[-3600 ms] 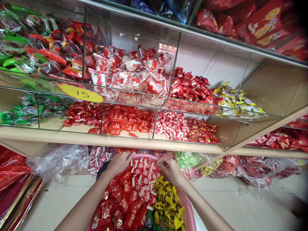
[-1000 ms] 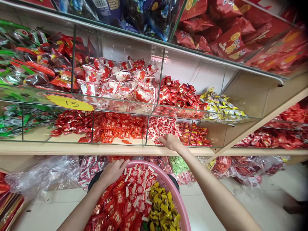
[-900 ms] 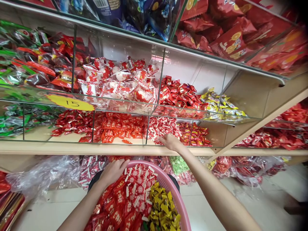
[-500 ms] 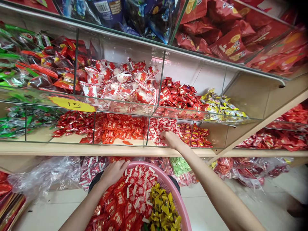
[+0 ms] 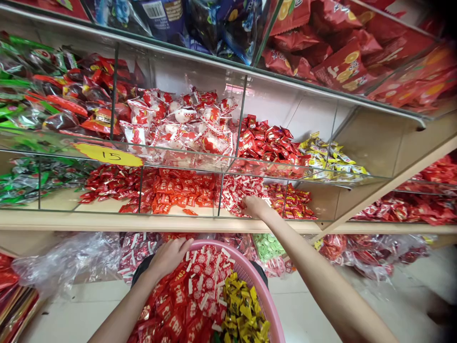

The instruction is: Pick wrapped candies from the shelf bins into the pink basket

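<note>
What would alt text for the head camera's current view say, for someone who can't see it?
A person's left hand rests on the rim of a pink basket of red, red-and-white and yellow wrapped sweets, while the right hand reaches into red-and-white sweets on a low shelf. Above, glass-divided compartments hold more sweets, with a yellow tag reading 15.

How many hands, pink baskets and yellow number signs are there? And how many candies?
Hands: 2, left hand and right hand
Pink basket: 1
Yellow sign: 1
Total: 4
The candies overlap too much to count.
</note>
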### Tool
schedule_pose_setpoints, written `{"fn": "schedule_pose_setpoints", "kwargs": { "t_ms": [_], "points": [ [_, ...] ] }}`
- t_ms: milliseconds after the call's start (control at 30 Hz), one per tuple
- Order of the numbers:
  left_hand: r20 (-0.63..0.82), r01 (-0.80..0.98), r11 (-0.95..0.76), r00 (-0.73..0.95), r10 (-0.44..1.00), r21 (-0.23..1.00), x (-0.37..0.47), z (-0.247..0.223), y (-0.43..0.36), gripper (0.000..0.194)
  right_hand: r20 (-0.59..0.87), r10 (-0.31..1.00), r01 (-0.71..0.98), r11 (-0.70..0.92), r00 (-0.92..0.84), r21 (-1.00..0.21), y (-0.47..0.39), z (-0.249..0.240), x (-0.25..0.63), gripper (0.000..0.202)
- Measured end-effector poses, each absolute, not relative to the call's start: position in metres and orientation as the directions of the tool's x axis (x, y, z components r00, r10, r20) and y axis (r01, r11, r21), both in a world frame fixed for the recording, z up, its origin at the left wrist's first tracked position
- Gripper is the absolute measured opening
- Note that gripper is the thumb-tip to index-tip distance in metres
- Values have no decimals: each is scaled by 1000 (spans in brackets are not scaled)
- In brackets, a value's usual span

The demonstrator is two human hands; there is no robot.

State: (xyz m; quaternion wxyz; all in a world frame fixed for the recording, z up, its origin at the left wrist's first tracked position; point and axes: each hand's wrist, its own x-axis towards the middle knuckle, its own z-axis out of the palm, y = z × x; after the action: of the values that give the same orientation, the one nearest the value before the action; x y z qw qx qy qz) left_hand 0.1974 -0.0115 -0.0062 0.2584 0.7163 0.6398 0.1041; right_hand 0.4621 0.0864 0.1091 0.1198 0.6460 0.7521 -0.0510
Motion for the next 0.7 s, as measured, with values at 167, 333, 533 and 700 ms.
{"fn": "schedule_pose_setpoints", "kwargs": {
  "t_ms": [167,333,533,700],
  "points": [
    [-176,865,-53,160,971,498,197,-7,-11,55,-305,939,982,182,-158,52,92,110,467,18],
    [-162,865,-64,164,973,498,197,-6,-12,54,-305,936,981,192,-178,19,90,120,470,12],
    [-179,867,-46,154,972,496,199,-4,-12,54,-262,951,986,166,-163,-12,88,136,463,18],
    [-163,866,-58,158,974,497,199,-3,-13,53,-265,952,988,157,-154,-10,87,126,442,21]
  ]
}}
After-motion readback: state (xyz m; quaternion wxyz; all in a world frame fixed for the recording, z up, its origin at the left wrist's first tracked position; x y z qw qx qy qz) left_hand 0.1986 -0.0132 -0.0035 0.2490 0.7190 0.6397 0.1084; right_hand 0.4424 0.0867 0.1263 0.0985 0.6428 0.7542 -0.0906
